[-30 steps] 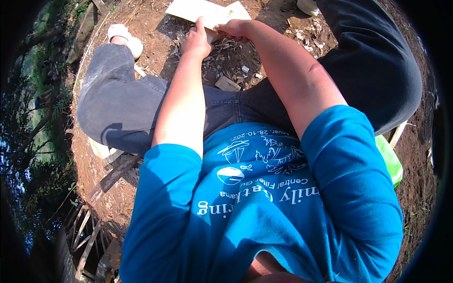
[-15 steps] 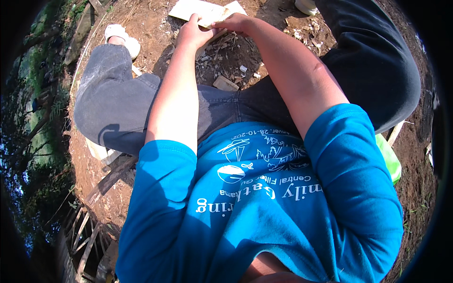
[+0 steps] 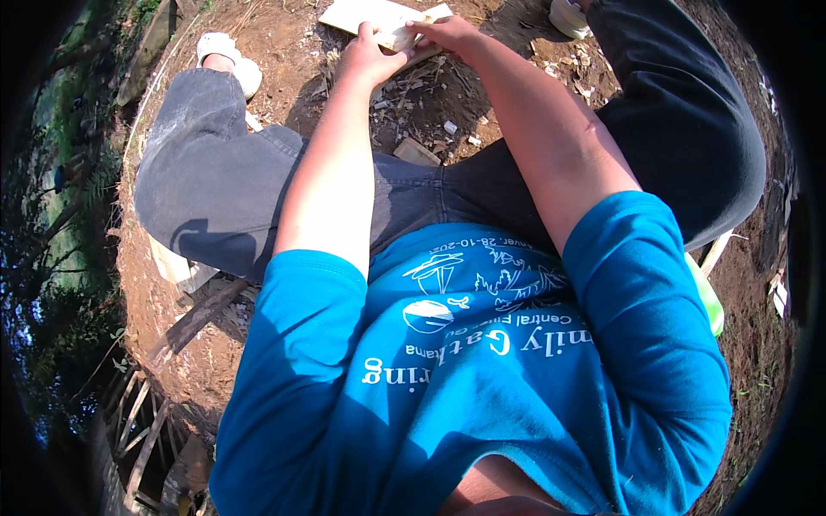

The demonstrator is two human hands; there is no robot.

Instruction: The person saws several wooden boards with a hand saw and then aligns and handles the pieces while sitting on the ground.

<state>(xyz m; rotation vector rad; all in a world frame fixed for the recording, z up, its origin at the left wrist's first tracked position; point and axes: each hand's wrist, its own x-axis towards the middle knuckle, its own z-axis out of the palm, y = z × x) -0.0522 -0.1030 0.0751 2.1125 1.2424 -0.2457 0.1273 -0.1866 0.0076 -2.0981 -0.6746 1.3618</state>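
A pale, flat wooden board lies at the top of the view, beyond my knees. My left hand grips its near edge, thumb pointing toward the right hand. On the right part of the board, my right hand is closed round the edge, with fingertips on its upper face. A narrow strip of wood shows just under the right hand; whether it belongs to the board I cannot tell. Both undersides of the fingers are hidden.
Wood chips litter the brown soil between my legs. A small wooden block lies near my lap. Left of my thigh are a dark wooden stick and pale offcuts. A bright green item sits beside my right side.
The right hand's fingertips have shifted farther up onto the board and apart from the left thumb. The whole view has slid slightly; both hands still hold the board.
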